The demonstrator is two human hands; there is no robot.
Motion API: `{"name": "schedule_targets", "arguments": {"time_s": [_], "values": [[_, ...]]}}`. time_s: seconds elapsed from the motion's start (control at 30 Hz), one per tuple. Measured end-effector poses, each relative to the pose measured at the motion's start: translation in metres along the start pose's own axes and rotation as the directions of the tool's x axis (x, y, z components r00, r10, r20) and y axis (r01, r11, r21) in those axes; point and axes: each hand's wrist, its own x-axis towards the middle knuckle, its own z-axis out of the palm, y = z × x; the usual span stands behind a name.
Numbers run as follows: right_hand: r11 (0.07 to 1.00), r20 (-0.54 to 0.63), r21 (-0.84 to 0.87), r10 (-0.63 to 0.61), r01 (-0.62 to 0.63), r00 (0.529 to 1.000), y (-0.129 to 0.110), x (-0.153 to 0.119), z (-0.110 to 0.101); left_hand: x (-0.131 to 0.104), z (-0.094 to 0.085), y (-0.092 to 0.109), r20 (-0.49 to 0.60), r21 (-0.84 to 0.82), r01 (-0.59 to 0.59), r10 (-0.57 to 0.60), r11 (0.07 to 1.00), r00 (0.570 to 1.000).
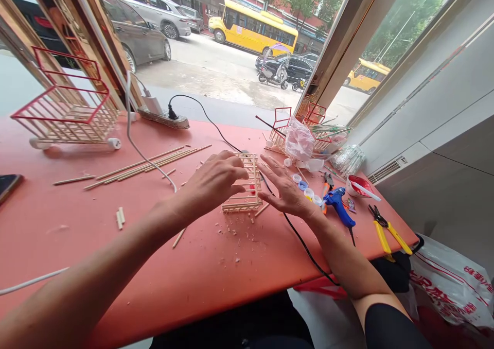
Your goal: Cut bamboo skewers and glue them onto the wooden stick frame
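Observation:
A small frame of thin wooden sticks [252, 181] stands on the orange-red table [154, 277], between my two hands. My left hand [221, 176] is at its left side, fingers bent and touching the frame's sticks; the fingertips are partly hidden behind it. On the right side, my right hand [283, 189] has its fingers spread, with the fingertips against or very close to the frame's edge. Something small and red shows through the sticks. Wood crumbs and a few short stick pieces [179, 238] lie around the frame.
Long sticks [154, 164] lie left of centre under a white cable. A finished cart [73, 112] stands back left. To the right are bottle caps [303, 185], a blue glue gun [338, 205], yellow-handled pliers [386, 230] and a red bowl [360, 185]. A black cable crosses the table.

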Motion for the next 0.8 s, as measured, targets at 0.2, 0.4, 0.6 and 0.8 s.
{"name": "schedule_targets", "arguments": {"time_s": [0.2,0.4,0.6,0.8], "values": [[1.000,0.005,0.000,-0.011,0.011,1.000,-0.001,0.000,0.000,0.002,-0.005,0.005,0.087,0.063,0.005,-0.010,0.998,0.996],[1.000,0.047,-0.014,0.008,-0.007,0.999,-0.002,0.001,0.000,0.002,-0.002,0.007,0.121,0.062,0.002,-0.009,0.998,0.993],[1.000,0.048,-0.012,-0.002,0.002,0.999,-0.006,0.001,-0.003,0.003,-0.004,0.012,0.139,0.073,0.020,-0.030,0.997,0.990],[1.000,0.054,0.003,0.005,-0.005,0.999,-0.009,0.001,-0.005,0.003,-0.005,0.015,0.160,0.071,0.044,-0.055,0.997,0.986]]}}
